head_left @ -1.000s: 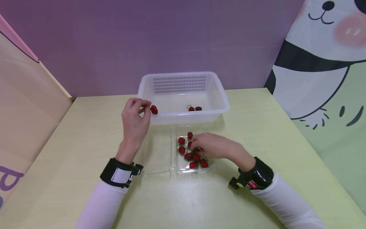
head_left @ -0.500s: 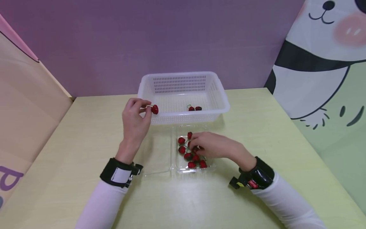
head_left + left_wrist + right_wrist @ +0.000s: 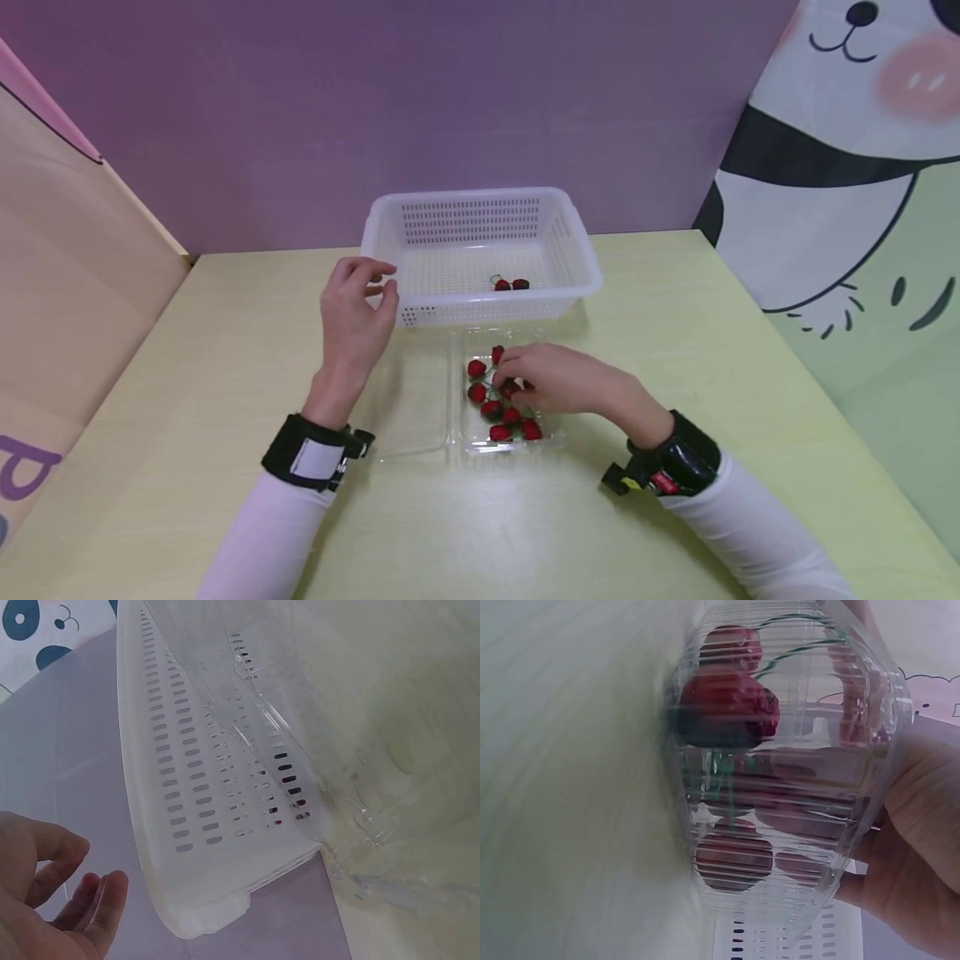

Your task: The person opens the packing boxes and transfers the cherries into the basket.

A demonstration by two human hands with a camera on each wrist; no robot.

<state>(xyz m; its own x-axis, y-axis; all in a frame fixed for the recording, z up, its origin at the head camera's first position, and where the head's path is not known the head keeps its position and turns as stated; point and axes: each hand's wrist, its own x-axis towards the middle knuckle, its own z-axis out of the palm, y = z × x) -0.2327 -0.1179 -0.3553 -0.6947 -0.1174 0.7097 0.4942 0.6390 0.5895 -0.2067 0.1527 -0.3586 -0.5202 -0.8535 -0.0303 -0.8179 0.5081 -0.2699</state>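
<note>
My left hand (image 3: 356, 312) hovers at the near left corner of the white plastic basket (image 3: 450, 308). Its thumb and fingertips are apart, with nothing between them in the left wrist view. Inside the basket, a pair of red cherries (image 3: 520, 284) shows; the near wall hides part of the floor. My right hand (image 3: 558, 381) reaches into a clear clamshell box (image 3: 480, 447) holding several stemmed cherries (image 3: 491, 410). A dark cherry (image 3: 510, 389) sits between its curled thumb and fingers. Seen through the ribbed box wall in the right wrist view, the fingertips are blurred.
The clamshell's transparent lid (image 3: 411, 452) lies folded out to the left on the pale wooden table (image 3: 480, 533). A purple backdrop (image 3: 465, 100) rises behind the basket. Printed panels stand at both sides.
The cherry in my left hand has been let go and is out of sight; the fingers have parted. My right hand has shifted slightly left, and cherries beneath it have shifted left too.
</note>
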